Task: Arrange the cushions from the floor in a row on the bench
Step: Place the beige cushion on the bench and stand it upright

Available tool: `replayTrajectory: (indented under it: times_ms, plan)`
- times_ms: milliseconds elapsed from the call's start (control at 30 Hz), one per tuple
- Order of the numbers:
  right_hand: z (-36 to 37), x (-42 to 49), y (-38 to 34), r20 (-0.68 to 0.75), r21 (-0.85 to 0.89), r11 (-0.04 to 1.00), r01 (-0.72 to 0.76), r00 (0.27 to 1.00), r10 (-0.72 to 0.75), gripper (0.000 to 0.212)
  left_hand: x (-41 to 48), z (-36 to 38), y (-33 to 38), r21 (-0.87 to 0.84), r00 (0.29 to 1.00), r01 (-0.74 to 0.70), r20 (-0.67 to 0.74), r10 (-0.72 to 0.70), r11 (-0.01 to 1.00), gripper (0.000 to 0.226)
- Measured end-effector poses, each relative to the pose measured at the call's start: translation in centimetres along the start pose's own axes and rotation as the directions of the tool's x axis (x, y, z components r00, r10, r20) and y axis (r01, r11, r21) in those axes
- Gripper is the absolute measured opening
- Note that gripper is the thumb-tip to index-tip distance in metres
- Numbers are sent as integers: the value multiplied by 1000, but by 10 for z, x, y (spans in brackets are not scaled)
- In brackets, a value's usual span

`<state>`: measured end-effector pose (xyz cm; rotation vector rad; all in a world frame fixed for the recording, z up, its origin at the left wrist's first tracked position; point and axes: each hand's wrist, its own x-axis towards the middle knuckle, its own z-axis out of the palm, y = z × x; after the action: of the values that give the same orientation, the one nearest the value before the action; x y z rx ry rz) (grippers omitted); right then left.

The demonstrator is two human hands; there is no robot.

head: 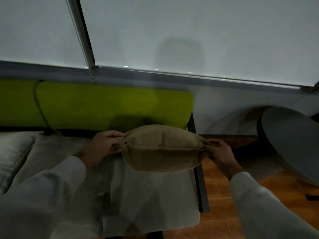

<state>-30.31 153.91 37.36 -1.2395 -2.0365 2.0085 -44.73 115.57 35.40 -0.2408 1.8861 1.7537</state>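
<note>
A tan cushion (163, 149) hangs edge-on over the right end of the bench (141, 195), close to the lime-green back pad (107, 107). My left hand (103, 145) pinches its left corner and my right hand (221, 152) pinches its right corner. The bench seat is covered with a pale grey pad. Whether the cushion's lower edge touches the seat is hidden from this angle.
A second pale seat pad (12, 152) lies further left on the bench. A round dark grey table (293, 140) stands on the wooden floor (219, 204) to the right. White blinds (172, 31) and a grey sill run behind the bench.
</note>
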Motion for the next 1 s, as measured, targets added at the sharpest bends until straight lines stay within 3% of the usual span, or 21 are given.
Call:
replayTrajectory:
  times_ms: [200, 300, 367, 400, 567, 700, 867, 1000]
  plan:
    - [24, -5, -25, -172, 90, 995, 50, 984, -33, 19, 11, -7, 23, -147, 998, 34, 49, -27, 989, 11]
    - [43, -9, -1, -130, 84, 996, -38, 990, 49, 31, 18, -10, 4, 134, 993, -88, 84, 77, 987, 28]
    - [49, -4, 8, -129, 73, 996, -43, 990, 52, 37, 28, -11, 2, 371, 981, -196, 91, 174, 908, 32]
    - [48, 0, 8, -138, 75, 997, -34, 989, 45, 36, 35, -11, 4, 402, 976, -216, 90, 196, 890, 30]
    - [31, 72, -39, -157, 75, 997, 20, 988, -8, 26, 81, -4, 37, 248, 987, -148, -21, 158, 957, 11]
    - [34, 136, -84, -132, -8, 998, 54, 990, -55, 22, 122, 3, 70, 157, 981, -87, -157, 112, 984, 10]
    - [54, 203, -106, -153, 12, 1000, 18, 988, -16, 25, 173, 21, 88, -44, 973, -50, -226, 39, 998, 19]
    - [63, 215, -91, 35, -76, 992, 97, 995, -95, 47, 186, 35, 73, -68, 969, -69, -240, 51, 995, 19]
